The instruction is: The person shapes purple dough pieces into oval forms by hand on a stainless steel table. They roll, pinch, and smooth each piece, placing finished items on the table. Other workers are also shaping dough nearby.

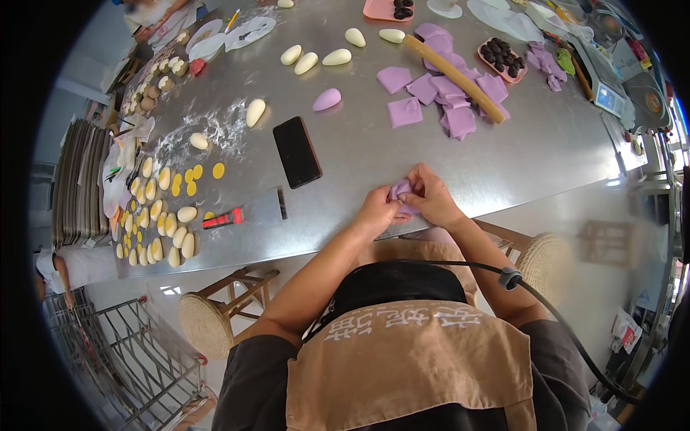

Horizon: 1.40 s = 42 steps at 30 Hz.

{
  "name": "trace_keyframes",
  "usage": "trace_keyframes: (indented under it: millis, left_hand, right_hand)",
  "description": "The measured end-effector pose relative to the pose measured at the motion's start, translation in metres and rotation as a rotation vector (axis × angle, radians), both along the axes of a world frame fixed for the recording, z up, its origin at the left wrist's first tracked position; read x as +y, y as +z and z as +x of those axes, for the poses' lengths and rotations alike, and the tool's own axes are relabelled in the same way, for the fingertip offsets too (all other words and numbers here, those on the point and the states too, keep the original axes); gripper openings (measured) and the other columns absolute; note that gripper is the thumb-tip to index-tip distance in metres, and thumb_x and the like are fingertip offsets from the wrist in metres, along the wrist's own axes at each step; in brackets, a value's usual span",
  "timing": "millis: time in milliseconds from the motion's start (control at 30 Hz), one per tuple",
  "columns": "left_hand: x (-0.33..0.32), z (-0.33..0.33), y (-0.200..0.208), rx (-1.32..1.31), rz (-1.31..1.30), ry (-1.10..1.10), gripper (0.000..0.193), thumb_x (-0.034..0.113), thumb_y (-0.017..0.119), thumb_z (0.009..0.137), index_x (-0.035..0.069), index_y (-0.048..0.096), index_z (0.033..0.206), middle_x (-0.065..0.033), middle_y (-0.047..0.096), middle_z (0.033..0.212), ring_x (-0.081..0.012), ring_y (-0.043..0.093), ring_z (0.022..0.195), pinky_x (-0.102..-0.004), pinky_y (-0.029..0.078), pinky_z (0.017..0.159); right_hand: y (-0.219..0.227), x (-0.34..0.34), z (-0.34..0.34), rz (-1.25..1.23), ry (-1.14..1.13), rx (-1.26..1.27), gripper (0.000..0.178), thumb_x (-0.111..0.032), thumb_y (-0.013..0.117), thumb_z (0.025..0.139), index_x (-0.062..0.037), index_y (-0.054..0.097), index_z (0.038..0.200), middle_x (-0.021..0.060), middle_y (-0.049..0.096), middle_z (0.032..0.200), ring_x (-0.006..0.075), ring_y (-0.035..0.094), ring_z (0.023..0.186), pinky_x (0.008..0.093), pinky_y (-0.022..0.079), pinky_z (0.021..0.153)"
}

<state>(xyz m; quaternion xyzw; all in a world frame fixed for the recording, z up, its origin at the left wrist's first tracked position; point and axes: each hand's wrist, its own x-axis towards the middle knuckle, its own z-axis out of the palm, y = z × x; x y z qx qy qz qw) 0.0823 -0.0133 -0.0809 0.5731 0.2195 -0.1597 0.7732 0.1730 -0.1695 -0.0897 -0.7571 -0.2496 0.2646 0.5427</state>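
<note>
The purple dough (400,188) sits between the left hand (376,211) and right hand (435,198), fingers (418,174) of both pinched on it, by the near edge of the surface (359,147). Uneven pinching could tear it; a loosened hold could drop it off that edge.

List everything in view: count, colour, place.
Held piece: one, purple, between both hands
Flat pieces: many, purple, upper right
Rod: one, tan, across flat pieces
Trays: two, pink, holding black balls, top right
Purple ovoid: one, above phone
Phone: one, black, mid-table
Scraper: one, red and silver, left of hands
Pale ovoids: many, cream, centre and left
Discs: many, yellow, left
Scale: one, white, right
Table: one, silver, beneath
Stools: two, tan, flanking the person
Stack: one, brownish, far left
Other people: two, white clothes, left
Clutter: uncountable, mixed, right edge
Apron: one, brown, on wearer
Left hand: one, bare, pinching held piece
Right hand: one, bare, likewise
</note>
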Motion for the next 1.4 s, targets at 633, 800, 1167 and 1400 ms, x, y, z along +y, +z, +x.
trace_keyframes:
  millis: [633,800,1167,1400]
  left_hand:
    - [-0.013,-0.009,0.015,-0.038,0.463,0.031,0.022,0.007,0.057,0.094,0.002,0.050,0.114,-0.0150,0.067,0.082,-0.0247,0.069,0.071,-0.0375,0.056,0.062]
    - [-0.031,-0.012,0.006,-0.001,0.099,0.163,0.020,0.008,0.053,0.099,0.001,0.040,0.112,-0.0159,0.065,0.084,-0.0217,0.069,0.062,-0.0328,0.059,0.055]
    - [-0.032,-0.005,0.015,-0.081,0.164,0.144,0.013,0.004,0.047,0.100,0.001,0.038,0.109,-0.0129,0.064,0.077,-0.0181,0.066,0.057,-0.0297,0.055,0.049]
    - [-0.037,-0.017,-0.013,-0.411,0.653,-0.057,0.043,0.001,0.053,0.094,0.002,0.039,0.135,-0.0150,0.067,0.083,-0.0196,0.065,0.057,-0.0323,0.056,0.052]
  right_hand:
    - [0.001,0.055,-0.012,0.064,-0.255,-0.696,0.011,-0.013,0.055,0.096,-0.0038,0.057,0.089,0.0168,0.057,0.074,0.0398,0.055,0.064,0.0460,0.045,0.058]
    - [-0.006,0.058,0.012,0.148,-0.382,-0.252,0.016,-0.017,0.054,0.098,-0.0046,0.055,0.089,0.0170,0.057,0.078,0.0366,0.052,0.061,0.0430,0.044,0.056]
    - [-0.011,0.065,0.012,0.060,-0.477,-0.502,0.021,-0.023,0.052,0.100,-0.0031,0.056,0.093,0.0191,0.061,0.081,0.0404,0.058,0.065,0.0465,0.047,0.060]
    - [0.023,0.038,-0.025,-0.059,-0.310,-0.355,0.026,-0.028,0.049,0.102,-0.0060,0.056,0.089,0.0185,0.060,0.075,0.0410,0.059,0.063,0.0457,0.046,0.057]
